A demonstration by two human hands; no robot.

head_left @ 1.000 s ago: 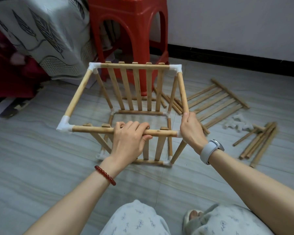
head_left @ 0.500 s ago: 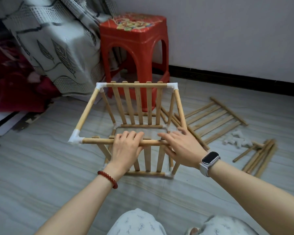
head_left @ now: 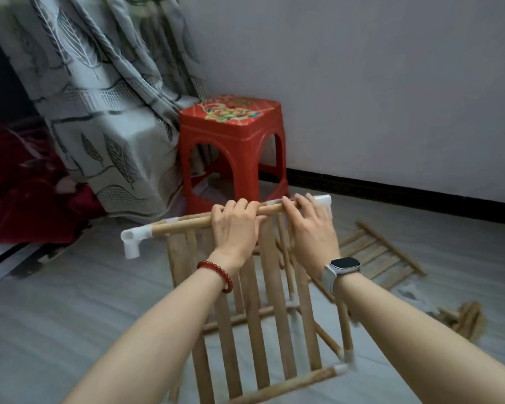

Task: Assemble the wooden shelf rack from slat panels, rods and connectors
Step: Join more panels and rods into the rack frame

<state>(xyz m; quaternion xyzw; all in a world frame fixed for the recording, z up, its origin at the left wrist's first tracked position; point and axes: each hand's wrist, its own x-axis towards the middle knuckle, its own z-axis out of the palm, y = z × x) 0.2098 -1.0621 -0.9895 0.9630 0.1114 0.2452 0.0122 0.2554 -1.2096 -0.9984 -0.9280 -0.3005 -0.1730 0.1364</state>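
The partly built wooden rack (head_left: 254, 310), a frame of slat panels and rods joined by white corner connectors, is lifted and tipped toward me above the floor. My left hand (head_left: 235, 225) grips its top rod (head_left: 184, 225) from above, fingers curled over it. My right hand (head_left: 311, 228) holds the same rod just beside the left hand, near a white corner connector (head_left: 322, 201). Another white connector (head_left: 133, 239) caps the rod's left end. A spare slat panel (head_left: 382, 252) lies flat on the floor to the right.
A red plastic stool (head_left: 233, 147) stands against the wall behind the rack, beside a grey leaf-print curtain (head_left: 105, 112). Loose rods (head_left: 467, 319) and small white connectors (head_left: 414, 293) lie on the floor at right. A dark red cloth (head_left: 21, 185) fills the left side.
The rack has been lifted and tipped toward me. My right hand moved from the corner onto the top rod beside my left hand. The camera has tilted upward.
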